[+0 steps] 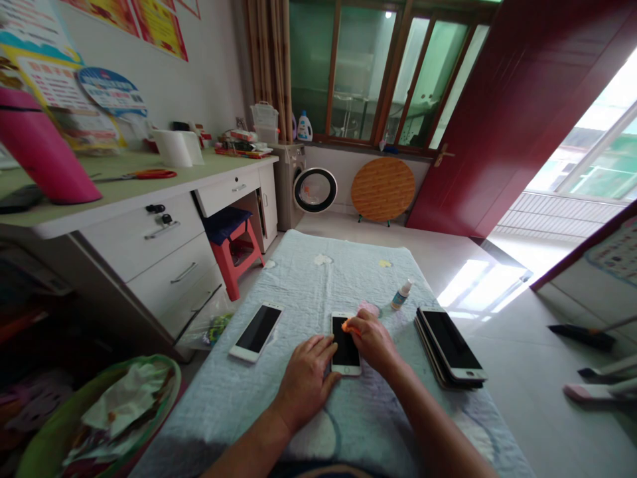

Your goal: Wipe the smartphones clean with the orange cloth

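Phone [346,355]: face up, dark, on the blue-covered surface [343,272], between both hands.
Left hand [306,373]: laid nearly flat, thumb spread, touching the phone's left edge, gripping nothing.
Right hand [374,342]: fingers closed on an orange cloth [349,327] against the phone.
Further right: bottle [399,297], upright; phone stack [454,345].

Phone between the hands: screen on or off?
Looks off. The phone shows plain black, no lit icons or text, though the right hand and orange cloth hide part of it.
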{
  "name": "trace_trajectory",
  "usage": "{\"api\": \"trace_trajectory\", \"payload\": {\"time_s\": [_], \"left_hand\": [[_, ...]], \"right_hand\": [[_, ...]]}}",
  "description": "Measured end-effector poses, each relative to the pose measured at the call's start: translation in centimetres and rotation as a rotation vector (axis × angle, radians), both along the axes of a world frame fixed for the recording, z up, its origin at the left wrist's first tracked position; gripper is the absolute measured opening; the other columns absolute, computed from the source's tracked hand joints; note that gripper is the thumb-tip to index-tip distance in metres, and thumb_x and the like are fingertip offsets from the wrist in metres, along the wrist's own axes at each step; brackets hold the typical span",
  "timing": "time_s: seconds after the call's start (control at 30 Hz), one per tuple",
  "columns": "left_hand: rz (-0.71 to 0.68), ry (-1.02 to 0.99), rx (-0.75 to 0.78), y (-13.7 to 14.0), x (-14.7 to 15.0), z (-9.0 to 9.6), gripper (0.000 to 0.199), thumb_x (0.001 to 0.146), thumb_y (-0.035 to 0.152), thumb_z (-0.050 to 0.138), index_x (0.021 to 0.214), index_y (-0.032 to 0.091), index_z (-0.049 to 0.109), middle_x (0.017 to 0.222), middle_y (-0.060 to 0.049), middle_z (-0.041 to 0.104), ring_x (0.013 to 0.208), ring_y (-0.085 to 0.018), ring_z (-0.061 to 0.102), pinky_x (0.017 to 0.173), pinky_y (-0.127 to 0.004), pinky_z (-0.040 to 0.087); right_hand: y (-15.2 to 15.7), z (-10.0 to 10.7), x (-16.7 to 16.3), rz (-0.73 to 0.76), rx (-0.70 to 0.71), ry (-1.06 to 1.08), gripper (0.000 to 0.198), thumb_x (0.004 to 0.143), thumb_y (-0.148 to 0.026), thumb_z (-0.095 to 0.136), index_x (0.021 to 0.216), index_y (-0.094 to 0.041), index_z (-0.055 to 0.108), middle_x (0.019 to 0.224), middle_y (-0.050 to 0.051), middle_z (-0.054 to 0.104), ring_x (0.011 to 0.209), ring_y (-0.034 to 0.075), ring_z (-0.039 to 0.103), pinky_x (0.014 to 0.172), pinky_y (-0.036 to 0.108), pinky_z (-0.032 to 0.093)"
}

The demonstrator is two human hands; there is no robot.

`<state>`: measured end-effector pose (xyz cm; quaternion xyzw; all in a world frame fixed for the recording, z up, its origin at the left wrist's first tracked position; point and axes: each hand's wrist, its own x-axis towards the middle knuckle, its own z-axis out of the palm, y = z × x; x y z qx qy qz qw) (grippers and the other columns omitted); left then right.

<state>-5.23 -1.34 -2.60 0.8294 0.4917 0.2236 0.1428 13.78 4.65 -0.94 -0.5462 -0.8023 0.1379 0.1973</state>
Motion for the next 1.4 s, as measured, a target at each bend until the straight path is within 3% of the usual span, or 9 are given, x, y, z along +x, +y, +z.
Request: {"api": "trace_trajectory", "payload": {"time_s": [0.2,0.33,0.43,0.6,0.83,1.13,1.4], "left_hand": [[-0.005,-0.006,0.002,0.1,0.0,-0.4,0.047,0.085,0.033,0.066,0.129,0.018,0.059,0.137,-0.010,0.056,0.126,-0.031,0.050,0.106,-0.051,0.041],[-0.005,0.005,0.003,0.1,0.0,-0.3,0.046,0.085,0.031,0.065,0.129,0.018,0.059,0.138,-0.009,0.056,0.126,-0.030,0.050,0.106,-0.050,0.041],[-0.012,0.024,-0.015,0.1,-0.1,-0.1,0.047,0.084,0.029,0.066,0.130,0.018,0.058,0.139,-0.009,0.055,0.127,-0.030,0.049,0.106,-0.050,0.040],[-0.027,0.035,-0.038,0.1,-0.3,0.3,0.048,0.085,0.029,0.065,0.131,0.017,0.057,0.141,-0.009,0.053,0.129,-0.031,0.047,0.107,-0.050,0.039],[-0.028,0.031,-0.050,0.1,-0.2,0.8,0.047,0.084,0.025,0.065,0.130,0.018,0.058,0.140,-0.008,0.055,0.128,-0.030,0.047,0.108,-0.048,0.038],[-0.029,0.017,-0.055,0.1,-0.3,1.1,0.047,0.083,0.025,0.064,0.130,0.019,0.059,0.140,-0.007,0.054,0.128,-0.029,0.046,0.108,-0.048,0.038],[-0.020,0.018,-0.033,0.0,-0.2,0.8,0.048,0.083,0.027,0.063,0.130,0.018,0.058,0.140,-0.009,0.054,0.127,-0.030,0.048,0.107,-0.050,0.038]], "right_hand": [[-5.5,0.7,0.0,0.111,-0.071,0.077,0.017,0.088,-0.016,0.053,0.086,-0.021,0.069,0.086,0.003,0.057,0.081,0.015,0.054,0.073,0.024,0.041],[-7.0,1.2,0.8,0.126,-0.118,0.109,0.019,0.091,-0.020,0.051,0.086,-0.023,0.070,0.087,0.003,0.057,0.080,0.015,0.055,0.072,0.024,0.041],[-6.0,1.1,1.5,0.108,-0.120,0.105,0.021,0.090,-0.017,0.051,0.082,-0.021,0.070,0.084,0.003,0.056,0.078,0.014,0.055,0.071,0.024,0.040],[-1.8,0.5,1.9,0.045,-0.081,0.041,0.019,0.086,-0.012,0.053,0.084,-0.019,0.070,0.086,0.004,0.058,0.082,0.015,0.057,0.075,0.024,0.041],[3.3,0.3,0.4,-0.074,-0.021,-0.115,0.019,0.089,-0.017,0.051,0.086,-0.019,0.070,0.089,0.004,0.062,0.085,0.015,0.057,0.077,0.023,0.040],[4.2,0.2,-4.1,-0.003,-0.027,-0.137,0.022,0.091,-0.020,0.050,0.088,-0.021,0.071,0.095,0.004,0.064,0.087,0.014,0.057,0.076,0.023,0.040],[4.3,0.3,-0.4,-0.061,-0.044,-0.138,0.021,0.089,-0.019,0.051,0.089,-0.021,0.071,0.091,0.005,0.063,0.088,0.016,0.058,0.077,0.025,0.039]]}}
